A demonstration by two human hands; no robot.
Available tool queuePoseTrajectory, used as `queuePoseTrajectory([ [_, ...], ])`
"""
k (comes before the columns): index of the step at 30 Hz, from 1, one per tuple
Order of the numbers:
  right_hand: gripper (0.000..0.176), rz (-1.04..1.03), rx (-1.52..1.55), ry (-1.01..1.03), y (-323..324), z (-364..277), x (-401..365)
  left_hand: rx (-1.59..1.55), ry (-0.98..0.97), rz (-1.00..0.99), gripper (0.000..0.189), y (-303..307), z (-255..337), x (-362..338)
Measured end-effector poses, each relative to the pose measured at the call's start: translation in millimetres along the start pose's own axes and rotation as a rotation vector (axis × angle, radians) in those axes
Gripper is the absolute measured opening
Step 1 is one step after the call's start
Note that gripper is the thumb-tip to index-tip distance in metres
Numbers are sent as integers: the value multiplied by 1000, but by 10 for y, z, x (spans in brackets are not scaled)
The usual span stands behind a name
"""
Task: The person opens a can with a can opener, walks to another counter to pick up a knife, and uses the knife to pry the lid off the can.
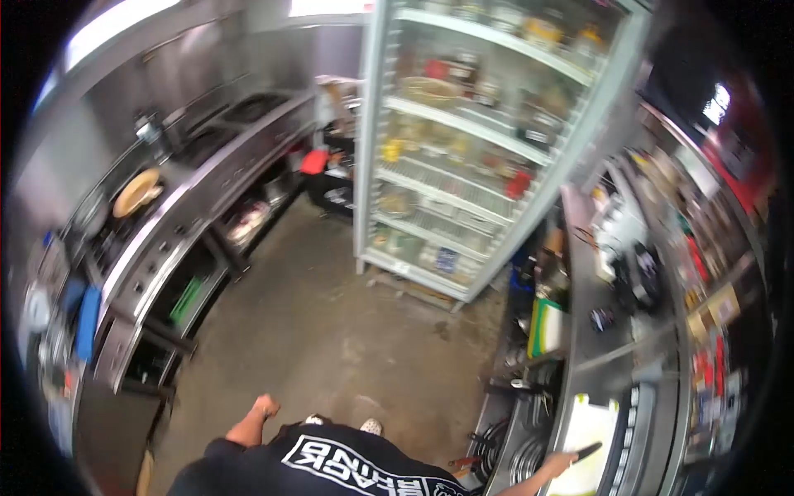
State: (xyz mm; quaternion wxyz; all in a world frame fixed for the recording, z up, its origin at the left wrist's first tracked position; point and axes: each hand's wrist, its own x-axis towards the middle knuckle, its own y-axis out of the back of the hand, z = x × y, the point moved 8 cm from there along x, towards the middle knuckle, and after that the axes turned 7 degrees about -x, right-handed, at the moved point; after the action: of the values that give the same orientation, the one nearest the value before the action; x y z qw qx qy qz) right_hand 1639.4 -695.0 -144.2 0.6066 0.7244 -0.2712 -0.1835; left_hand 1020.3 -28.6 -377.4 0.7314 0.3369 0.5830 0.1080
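My right hand (561, 463) reaches over the counter on the right, with its fingers closed round one end of a dark, narrow object (589, 450) that looks like a knife. Under that object lies a white cutting board (584, 426) with yellow-green corners. My left hand (266, 405) hangs over the floor to my left, apart from everything; its fingers look curled in and no object shows in them.
A tall glass-door fridge (463, 157) stands ahead with stocked shelves. Along the left runs a stove (178, 211) bearing a round tan item (137, 193). Pans (527, 459) sit on shelves beneath the right counter (591, 347). Brown floor (331, 339) lies between.
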Motion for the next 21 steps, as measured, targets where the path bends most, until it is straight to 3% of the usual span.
queuePoseTrajectory([
  [2,27,114,-65,154,-224,-191,-6,-209,83,205,32,239,130,-253],
  [4,47,364,-448,487,-1180,-250,480,-357,109,201,33,435,290,-499],
  [5,47,644,-432,627,-1412,-325,493,-433,95,291,34,452,283,-502],
  [6,35,1034,-661,795,-1027,-619,-215,-510,104,313,33,488,313,-565],
  [7,35,1039,-624,850,-625,-1016,-705,-522,105,304,33,517,355,-619],
  [11,28,330,786,599,1067,-1750,-2366,-609,110,320,33,518,255,-838],
  [12,26,89,1081,477,1012,-1786,-2492,-649,91,330,33,489,187,-884],
  [13,24,-169,1348,332,-127,-1923,-2244,-686,67,340,32,452,85,-934],
  [14,49,-298,1308,808,-363,-2371,-2368,-711,87,355,32,375,-68,-991],
  [15,13,-670,1081,710,-1038,-2454,-2467,-710,125,358,32,274,-227,-1050],
  [16,13,-951,1048,586,-1247,-2575,-2965,-708,159,356,33,183,-392,-1117],
  [17,9,-978,942,635,-1303,-2653,-3373,-753,191,366,32,95,-574,-1259],
  [19,2,-1273,808,768,-1181,-2693,-4460,-813,218,372,32,-229,-1027,-1424],
  [21,7,-1382,601,1031,-952,-2568,-5528,-859,281,363,33,-618,-1507,-1681],
])
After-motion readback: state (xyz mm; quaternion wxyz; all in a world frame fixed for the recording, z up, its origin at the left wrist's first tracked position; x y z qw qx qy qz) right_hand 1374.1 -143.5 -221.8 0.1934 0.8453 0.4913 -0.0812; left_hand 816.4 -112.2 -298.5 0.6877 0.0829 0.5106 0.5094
